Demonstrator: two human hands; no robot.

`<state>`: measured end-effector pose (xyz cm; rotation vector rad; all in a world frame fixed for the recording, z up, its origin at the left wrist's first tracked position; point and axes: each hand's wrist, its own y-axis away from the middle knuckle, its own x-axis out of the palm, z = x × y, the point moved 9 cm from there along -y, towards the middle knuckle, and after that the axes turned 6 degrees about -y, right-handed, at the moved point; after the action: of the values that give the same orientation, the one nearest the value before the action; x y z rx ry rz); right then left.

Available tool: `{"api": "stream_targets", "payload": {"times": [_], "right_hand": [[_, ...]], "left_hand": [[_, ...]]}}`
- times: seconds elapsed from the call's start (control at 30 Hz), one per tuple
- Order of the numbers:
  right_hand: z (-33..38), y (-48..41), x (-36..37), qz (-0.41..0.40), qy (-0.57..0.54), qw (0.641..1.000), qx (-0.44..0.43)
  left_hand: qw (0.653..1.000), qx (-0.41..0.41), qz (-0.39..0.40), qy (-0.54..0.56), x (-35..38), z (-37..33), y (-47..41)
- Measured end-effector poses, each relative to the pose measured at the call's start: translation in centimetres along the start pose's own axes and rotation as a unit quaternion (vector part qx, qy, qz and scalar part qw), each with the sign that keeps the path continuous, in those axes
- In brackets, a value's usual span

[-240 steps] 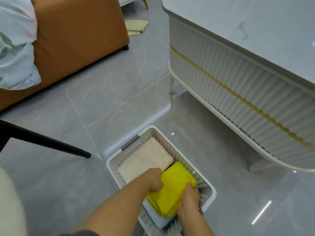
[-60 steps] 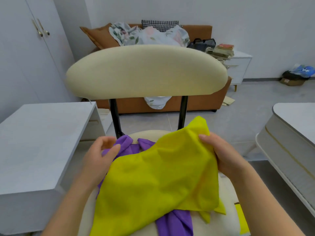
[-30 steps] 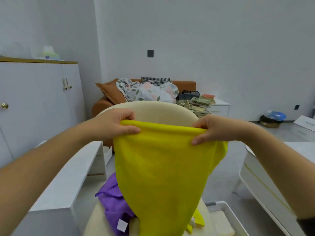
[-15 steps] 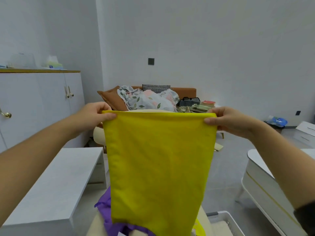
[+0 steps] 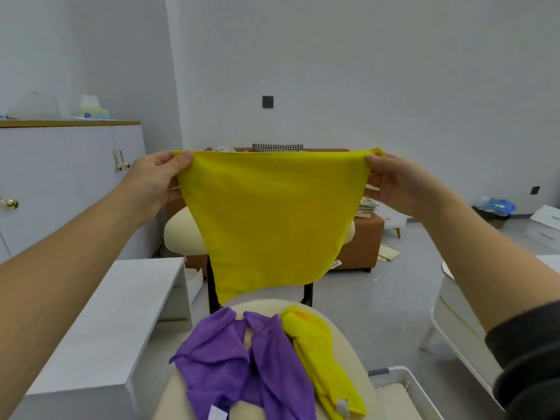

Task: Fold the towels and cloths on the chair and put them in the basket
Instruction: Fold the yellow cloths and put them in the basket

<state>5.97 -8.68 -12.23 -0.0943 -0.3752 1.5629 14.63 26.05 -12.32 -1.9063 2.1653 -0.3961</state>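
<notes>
Pinching the top corners of the thin yellow cloth [image 5: 272, 219], my left hand [image 5: 154, 177] and right hand [image 5: 394, 183] now pull it wider than before — clear above the cream padded chair [image 5: 181, 234], ready to fold.

The cream padded seat of the chair [image 5: 354, 369] fills the lower centre of the frame, its backrest standing on two black posts behind it. Purple cloth [image 5: 218, 353] lies crumpled across the left and middle of the seat; it may be two pieces rather than one, since the folds run together. A white tag [image 5: 216, 415] shows at its near edge. Touching it on the right, a crumpled yellow cloth [image 5: 318, 359] stretches from the back of the seat toward the front right. At the lower right, just beside the seat, a white perforated basket [image 5: 394, 372] stands on the grey tiled floor [image 5: 394, 298].
</notes>
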Motion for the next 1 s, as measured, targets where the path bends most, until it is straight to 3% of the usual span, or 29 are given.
{"api": "stream_targets", "payload": {"times": [0.3,0.63,0.8,1.0], "right_hand": [[-8.9,10.8,1.3,0.037,0.005,0.995,0.096],[-24.8,15.4,-1.4,0.006,0.017,0.95,0.311],[-29.1,12.9,-4.1,-0.076,-0.012,0.948,0.31],[-33.5,9.1,-6.3,-0.129,0.112,0.941,0.29]], "left_hand": [[0.996,-0.075,0.036,-0.045,-1.3,7.3,11.9],[0.964,-0.231,0.018,-0.13,-1.0,22.4,17.7],[0.957,-0.221,-0.044,-0.183,-1.8,27.1,15.4],[0.929,-0.191,-0.022,-0.315,0.0,31.2,12.1]]}}
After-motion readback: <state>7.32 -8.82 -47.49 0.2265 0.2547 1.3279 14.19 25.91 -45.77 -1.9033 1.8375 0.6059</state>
